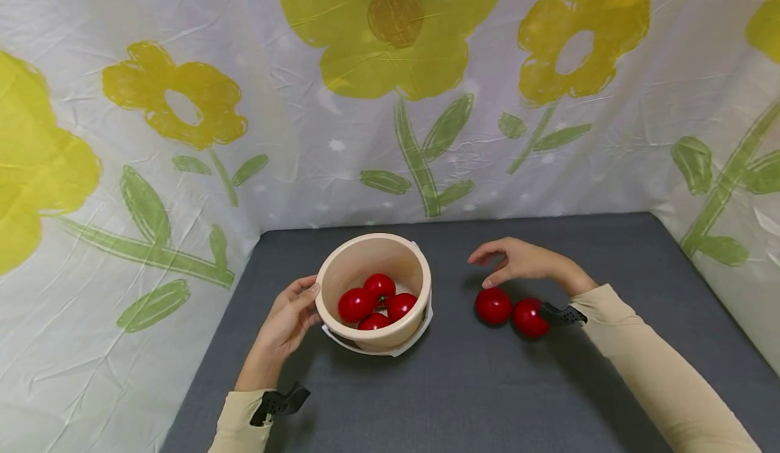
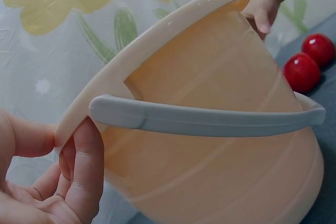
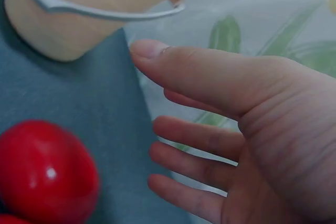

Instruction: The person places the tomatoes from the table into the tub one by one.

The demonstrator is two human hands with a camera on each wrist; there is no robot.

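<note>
A cream bucket [image 1: 373,250] with a white handle [image 2: 210,121] stands on the table, several red tomatoes [image 1: 357,304] inside it. My left hand [image 1: 286,321] pinches its rim at the left side, thumb on one face and fingers curled under the edge in the left wrist view. To the right of the bucket, my right hand [image 1: 524,261] hovers with relaxed, parted fingers and holds nothing. Just below it on the table sit two more tomatoes side by side, a nearer-to-bucket tomato [image 1: 493,305] and another tomato [image 1: 530,317] partly hidden by the wrist strap.
The dark grey table [image 1: 451,392] carries all of this. A white curtain [image 1: 317,168] printed with yellow flowers hangs behind the table and along both sides. Black straps [image 1: 280,402] sit around both wrists, over beige sleeves [image 1: 664,378].
</note>
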